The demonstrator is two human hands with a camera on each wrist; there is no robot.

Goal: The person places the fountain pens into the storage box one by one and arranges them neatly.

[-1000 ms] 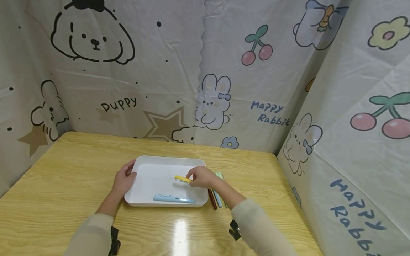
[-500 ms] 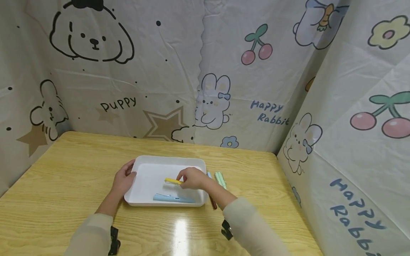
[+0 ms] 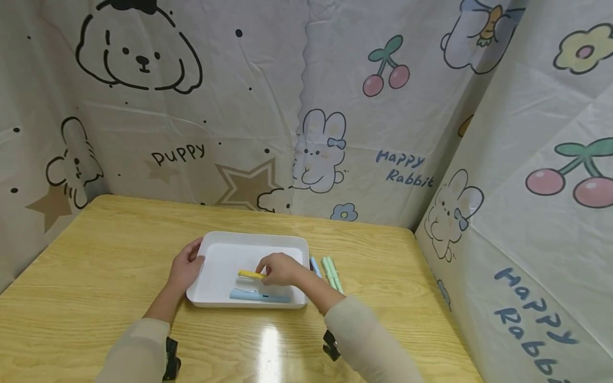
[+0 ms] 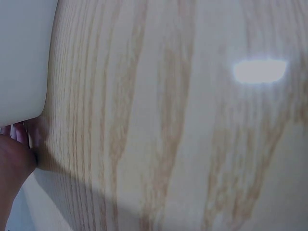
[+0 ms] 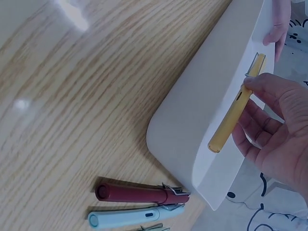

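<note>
A white tray (image 3: 225, 255) lies on the wooden table. At its left end my left hand (image 3: 185, 267) holds the rim, thumb on the edge and fingers along the outside; in the left wrist view that hand (image 4: 17, 159) is mostly cut off. Over the tray, my right hand (image 3: 282, 269) pinches a yellow clip pen (image 3: 249, 274) between thumb and fingers. The right wrist view shows the yellow pen (image 5: 233, 118) tilted, its metal clip near the thumb. A light blue pen (image 3: 258, 296) lies inside the tray along the near side.
Just right of the tray, a dark red pen (image 5: 134, 193) and another light blue pen (image 5: 130, 217) lie on the table, partly hidden by my forearm in the head view. Pale green pens (image 3: 332, 272) lie beside them. Printed curtains (image 3: 239, 122) enclose the table.
My right hand has moved left over the tray with the yellow pen, which now sits closer above the light blue pen. The left hand has stayed at the tray's rim.
</note>
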